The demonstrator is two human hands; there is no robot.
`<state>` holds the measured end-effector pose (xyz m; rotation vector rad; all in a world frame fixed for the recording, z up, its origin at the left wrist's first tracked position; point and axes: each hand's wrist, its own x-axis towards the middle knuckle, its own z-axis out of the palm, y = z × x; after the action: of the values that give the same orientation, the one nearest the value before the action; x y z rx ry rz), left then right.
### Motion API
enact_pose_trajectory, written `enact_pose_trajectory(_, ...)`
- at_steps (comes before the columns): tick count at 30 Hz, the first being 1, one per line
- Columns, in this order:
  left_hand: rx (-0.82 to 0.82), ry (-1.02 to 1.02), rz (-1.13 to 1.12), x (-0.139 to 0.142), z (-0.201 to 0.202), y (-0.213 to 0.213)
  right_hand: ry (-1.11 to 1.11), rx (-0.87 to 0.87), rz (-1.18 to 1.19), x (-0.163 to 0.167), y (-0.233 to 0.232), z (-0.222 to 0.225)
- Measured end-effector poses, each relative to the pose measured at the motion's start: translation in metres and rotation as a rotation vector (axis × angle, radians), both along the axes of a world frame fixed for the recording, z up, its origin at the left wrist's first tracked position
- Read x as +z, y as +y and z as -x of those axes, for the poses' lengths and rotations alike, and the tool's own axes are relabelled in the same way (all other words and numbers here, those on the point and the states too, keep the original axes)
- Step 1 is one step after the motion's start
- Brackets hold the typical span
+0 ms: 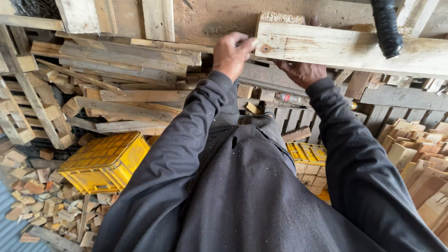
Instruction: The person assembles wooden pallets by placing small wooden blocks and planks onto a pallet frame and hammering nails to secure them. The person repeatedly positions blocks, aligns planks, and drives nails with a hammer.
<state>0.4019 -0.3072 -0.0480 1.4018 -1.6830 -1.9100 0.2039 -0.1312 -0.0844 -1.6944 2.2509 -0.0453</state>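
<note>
Left hand is pinching the plank at its end, right hand is curling underneath; looking stiff, rough, fairly heavy, best gripped beyond the fingertips.

— Item under inspection?
— One pale wooden board, rough-sawn, a knot near its left end, chipboard block on top.
— Position?
— Lying roughly level across the upper right, slightly tilted.
</note>
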Motion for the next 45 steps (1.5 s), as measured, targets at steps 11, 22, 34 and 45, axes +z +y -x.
enact_pose_trajectory(11,0.426,0.720,-1.090,0.043,-0.033,0.014,-0.244,-0.145,0.388,0.137,0.099,-0.057)
enact_pose_trajectory(22,0.170,0.793,-1.116,0.073,0.035,-0.011,0.017,-0.578,-0.187,0.096,0.006,0.139)
enact_pose_trajectory(34,-0.062,0.757,-1.178,0.098,0.056,-0.052,-0.516,-0.915,0.129,0.179,0.002,0.064)
enact_pose_trajectory(45,0.062,0.892,-1.230,0.095,0.022,0.024,-1.250,-1.275,0.347,0.178,0.120,-0.157)
